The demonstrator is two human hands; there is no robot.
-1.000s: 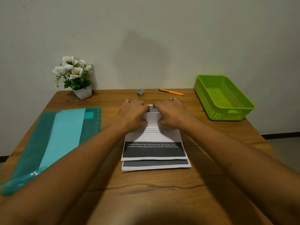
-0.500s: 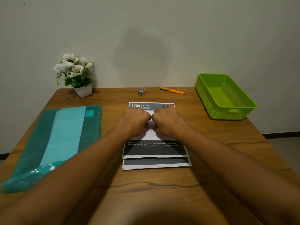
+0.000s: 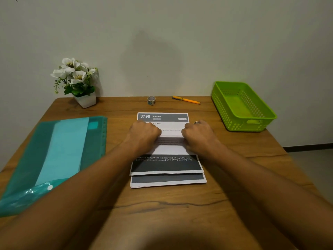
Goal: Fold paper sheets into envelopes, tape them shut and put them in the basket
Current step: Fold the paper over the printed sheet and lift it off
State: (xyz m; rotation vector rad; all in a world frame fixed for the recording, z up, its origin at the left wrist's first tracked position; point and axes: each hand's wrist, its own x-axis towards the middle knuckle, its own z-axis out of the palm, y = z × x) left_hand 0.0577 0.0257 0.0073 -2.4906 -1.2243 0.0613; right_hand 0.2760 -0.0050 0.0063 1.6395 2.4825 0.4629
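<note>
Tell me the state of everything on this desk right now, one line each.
Top sheet, folded over, being creased.
Left hand, curled, pressing the fold.
Right hand, curled, pressing the fold.
Basket, empty.
Tape roll, untouched.
Pen, lying untouched.
Folder, lying flat, sheet inside.
Flower pot, upright.

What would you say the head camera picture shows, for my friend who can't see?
The left hand and right hand, fingers curled, press a fold into the top paper sheet of a small stack on a wooden table. A tape roll, orange pen and empty green basket sit behind; a teal folder lies left.
</note>
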